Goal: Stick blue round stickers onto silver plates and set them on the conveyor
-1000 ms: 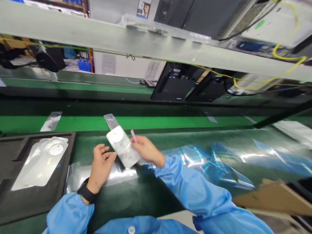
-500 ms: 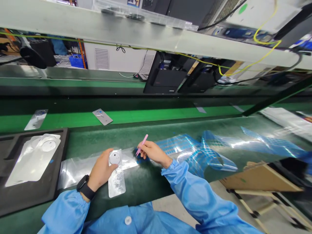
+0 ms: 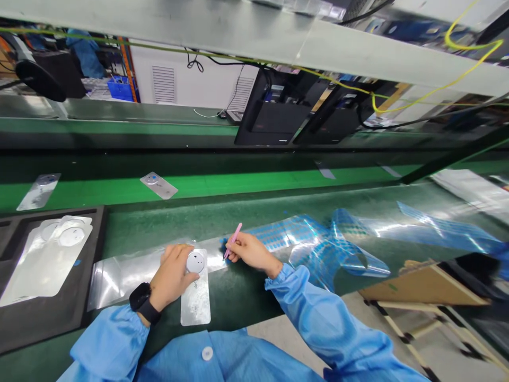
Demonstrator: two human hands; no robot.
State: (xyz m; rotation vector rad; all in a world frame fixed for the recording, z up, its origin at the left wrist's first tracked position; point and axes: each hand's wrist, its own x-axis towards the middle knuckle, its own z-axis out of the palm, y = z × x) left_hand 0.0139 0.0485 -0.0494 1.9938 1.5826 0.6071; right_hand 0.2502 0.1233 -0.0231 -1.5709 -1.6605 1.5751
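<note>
My left hand [image 3: 172, 277] is closed on a silvery phone back cover [image 3: 195, 306], with the thumb beside its round camera ring. The cover lies over a clear film strip [image 3: 119, 273] on the green bench. Pink tweezers [image 3: 237, 232] are pinched in my right hand [image 3: 251, 251], their tip down at the film just right of the cover. Beyond that hand, the strip carries rows of small blue stickers [image 3: 278, 233]. I cannot make out whether the tips hold a sticker.
At the left, several silvery covers [image 3: 47, 265] are stacked in a black foam tray [image 3: 95, 233]. More covers lie on the green belt [image 3: 222, 185], one of them a speckled cover [image 3: 159, 185]. Curled blue film [image 3: 350, 249] spreads rightward. A brown cart [image 3: 425, 286] stands low at right.
My left hand and the cover have shifted slightly right. The tweezers' tip has come lower onto the film. The covers on the belt appear farther left, and the whole view has tilted a little.
</note>
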